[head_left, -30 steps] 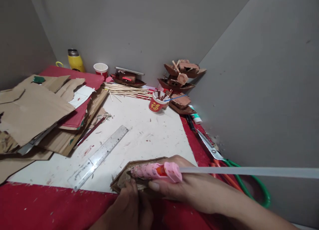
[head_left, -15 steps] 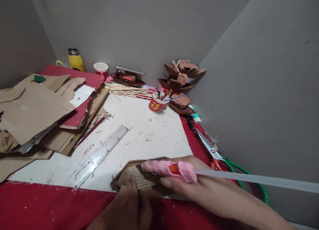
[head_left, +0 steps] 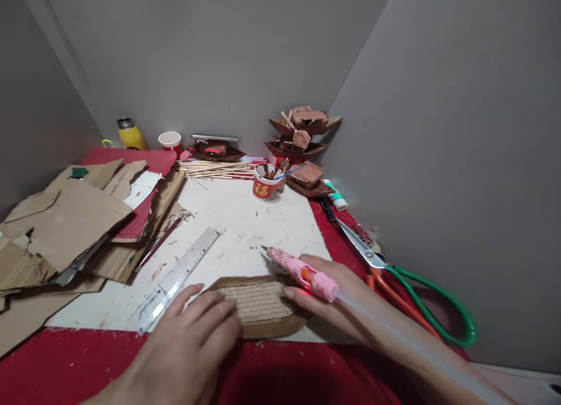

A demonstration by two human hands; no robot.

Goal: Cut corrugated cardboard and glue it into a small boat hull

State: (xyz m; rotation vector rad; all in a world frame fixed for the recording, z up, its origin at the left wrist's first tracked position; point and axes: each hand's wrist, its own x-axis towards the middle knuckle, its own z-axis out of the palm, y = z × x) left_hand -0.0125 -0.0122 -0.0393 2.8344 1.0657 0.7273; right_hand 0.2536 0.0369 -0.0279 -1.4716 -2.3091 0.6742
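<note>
A shallow boat-shaped cardboard piece (head_left: 258, 305) with a ribbed floor lies at the near edge of the white sheet (head_left: 245, 235). My left hand (head_left: 199, 329) rests on its left end, fingers bent over the rim. In my right hand (head_left: 326, 282) is a pink pen-like glue tool (head_left: 302, 272), a clear stick trailing from its back. Its dark tip points up and left, above the sheet beyond the cardboard piece. The thumb of that hand is near the piece's right end.
A clear ruler (head_left: 177, 279) lies left of centre, beside stacked cardboard (head_left: 79, 218). Green- and red-handled scissors (head_left: 372, 259) lie at the right. Behind are thin sticks (head_left: 219, 170), a red cup (head_left: 265, 183), brown model boats (head_left: 304, 121) and a yellow bottle (head_left: 131, 136).
The pink tool has lifted off the cardboard piece, its tip now beyond the far rim. My left hand has shifted left, from the near side to the left end. The view has tilted.
</note>
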